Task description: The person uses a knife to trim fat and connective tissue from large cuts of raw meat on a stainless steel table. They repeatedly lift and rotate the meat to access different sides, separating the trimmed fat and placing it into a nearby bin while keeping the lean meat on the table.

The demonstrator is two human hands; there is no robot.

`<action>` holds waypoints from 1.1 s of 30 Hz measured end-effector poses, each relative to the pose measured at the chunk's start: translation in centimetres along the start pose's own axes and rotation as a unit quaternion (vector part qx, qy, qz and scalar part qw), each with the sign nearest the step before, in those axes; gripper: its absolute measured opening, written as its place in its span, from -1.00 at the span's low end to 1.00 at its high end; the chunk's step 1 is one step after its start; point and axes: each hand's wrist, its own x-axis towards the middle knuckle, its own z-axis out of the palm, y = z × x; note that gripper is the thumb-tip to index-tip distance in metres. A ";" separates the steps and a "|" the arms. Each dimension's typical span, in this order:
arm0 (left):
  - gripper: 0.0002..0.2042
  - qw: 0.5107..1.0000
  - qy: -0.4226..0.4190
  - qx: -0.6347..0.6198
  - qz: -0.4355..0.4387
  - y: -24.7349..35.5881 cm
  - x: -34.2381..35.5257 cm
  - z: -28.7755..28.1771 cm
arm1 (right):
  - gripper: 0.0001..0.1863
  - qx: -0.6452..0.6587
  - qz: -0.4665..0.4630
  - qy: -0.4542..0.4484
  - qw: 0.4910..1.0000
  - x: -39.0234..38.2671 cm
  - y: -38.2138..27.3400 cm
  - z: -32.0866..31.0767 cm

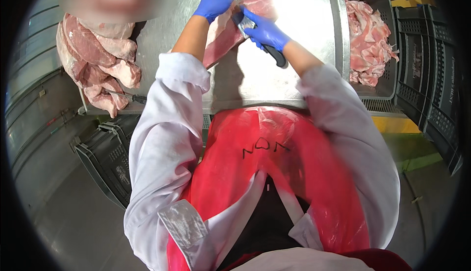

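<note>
A long pale-pink piece of raw meat [223,48] lies slantwise on the metal worktable [284,84]. At its far left edge, my left hand [216,2], in a blue glove, is closed with fingertips pinched on the meat. My right hand [267,30], also blue-gloved, grips a black-handled knife [277,57]. The handle's end sticks out below that hand toward me. The knife's front part rests against the middle of the meat, and I cannot make out the whole blade.
Large raw meat cuts [95,50] are heaped at the table's left edge, a dark-handled tool [139,99] beside them. On the right, a grey crate [387,92] holds pale trimmings [368,40]. Black crates [424,70] stand beyond it; another dark crate [105,155] sits below left.
</note>
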 end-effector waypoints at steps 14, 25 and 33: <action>-0.88 0.973 -0.032 -0.225 -0.031 -0.7 -1.4 -5.0 | -0.22 -0.059 -0.039 -0.073 0.995 -3.8 3.2 2.2; -0.89 0.975 0.009 -0.221 0.017 -1.0 -2.2 -8.2 | -0.23 -0.037 -0.015 -0.087 0.995 -5.3 4.3 6.6; -0.96 0.947 0.020 -0.319 0.023 -0.6 -3.9 -10.6 | -0.24 -0.093 -0.041 -0.055 0.993 -0.7 1.2 9.6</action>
